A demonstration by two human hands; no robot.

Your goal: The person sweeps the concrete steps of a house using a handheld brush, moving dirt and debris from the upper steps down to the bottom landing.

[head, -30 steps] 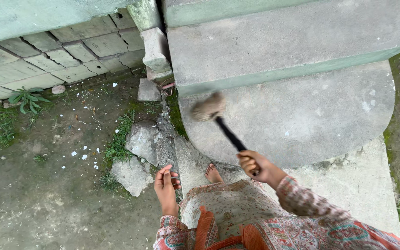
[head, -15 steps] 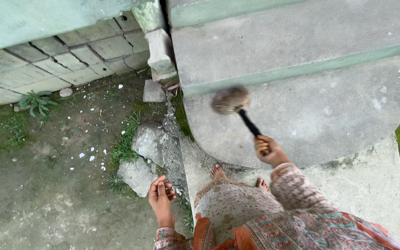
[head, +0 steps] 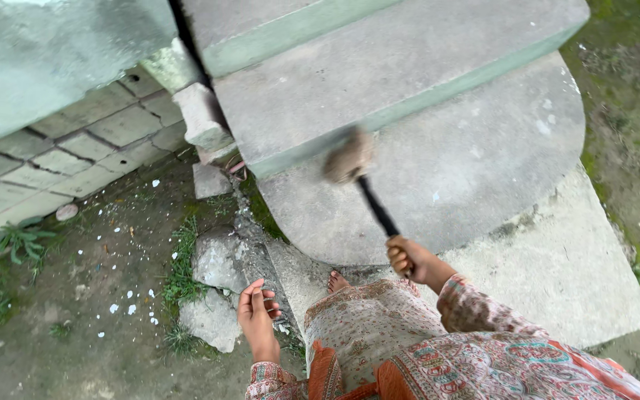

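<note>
Looking down from the head camera, I see my left hand point(head: 257, 318) nearest, empty, its fingers loosely curled with nothing in them, hanging above the broken stones point(head: 216, 267) at the foot of the steps. My right hand point(head: 411, 261) is clamped around the black handle of a hammer point(head: 361, 174), well apart from the left. Its blurred head is raised over the rounded lower concrete step point(head: 483, 155). A bare foot point(head: 337, 281) shows below the patterned dress. Farther off, the upper step point(head: 379, 67) meets a block wall point(head: 53, 163).
</note>
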